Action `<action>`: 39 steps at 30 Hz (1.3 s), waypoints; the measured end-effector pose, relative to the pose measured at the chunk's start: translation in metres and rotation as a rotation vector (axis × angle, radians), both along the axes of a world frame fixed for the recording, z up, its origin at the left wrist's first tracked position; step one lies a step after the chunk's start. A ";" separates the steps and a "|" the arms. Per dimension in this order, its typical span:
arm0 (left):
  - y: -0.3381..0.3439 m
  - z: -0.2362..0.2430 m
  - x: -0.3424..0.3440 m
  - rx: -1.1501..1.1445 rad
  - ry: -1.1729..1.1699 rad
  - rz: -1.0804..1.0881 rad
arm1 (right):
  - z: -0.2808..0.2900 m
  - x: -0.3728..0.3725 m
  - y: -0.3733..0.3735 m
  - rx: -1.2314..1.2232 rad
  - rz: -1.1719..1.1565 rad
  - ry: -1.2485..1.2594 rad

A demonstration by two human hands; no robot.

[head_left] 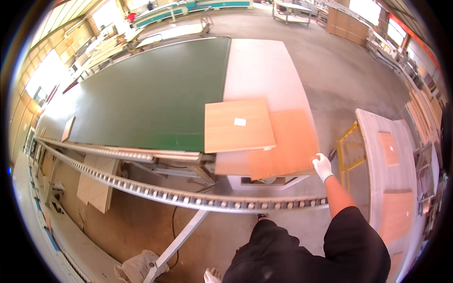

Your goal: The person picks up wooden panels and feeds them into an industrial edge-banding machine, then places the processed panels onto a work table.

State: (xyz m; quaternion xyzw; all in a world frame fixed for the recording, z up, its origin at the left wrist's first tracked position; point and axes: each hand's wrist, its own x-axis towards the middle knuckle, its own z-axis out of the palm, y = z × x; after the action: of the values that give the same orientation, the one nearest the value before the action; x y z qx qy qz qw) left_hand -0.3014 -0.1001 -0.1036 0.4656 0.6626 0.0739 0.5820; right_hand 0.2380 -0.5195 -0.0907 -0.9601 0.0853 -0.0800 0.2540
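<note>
My right hand [322,167], in a white glove, reaches to the near right corner of an orange-brown wood panel [295,139]. Its fingers close on that panel's edge. A lighter square wood panel [226,123] with a small white label [240,121] overlaps this one on the left. Both lie across a green-topped table [165,94] and the pale board [257,66] beside it. Low at the bottom edge, my left hand [212,275] is only partly in view; its fingers look apart, with nothing visible in them.
A curved roller rail [188,199] runs between me and the table, on a grey leg [181,245]. To the right, a pale table [377,155] carries several wood panels beside a yellow frame [347,153]. Boards lean beneath the rail [99,181]; a cloth sack [139,266] sits lower left.
</note>
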 end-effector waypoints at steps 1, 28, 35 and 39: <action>-0.018 0.013 0.042 0.016 -0.045 -0.074 | 0.004 0.022 -0.013 0.121 -0.024 0.076; 0.054 -0.045 0.604 0.326 -0.269 -1.007 | -0.029 -0.008 -0.085 1.212 -0.625 0.739; -0.008 0.010 0.579 -0.506 -0.304 -0.939 | -0.077 -0.074 -0.115 1.568 -0.966 0.547; -0.005 0.040 0.578 -0.907 -0.620 -0.730 | -0.054 -0.081 -0.123 1.409 -0.887 0.433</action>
State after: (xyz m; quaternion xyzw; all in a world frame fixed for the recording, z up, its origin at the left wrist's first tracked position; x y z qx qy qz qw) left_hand 0.2762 -0.1056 -0.0636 0.3262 0.2294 -0.2840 0.8720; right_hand 0.1569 -0.6426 -0.1447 -0.4506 0.5291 0.0845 0.7140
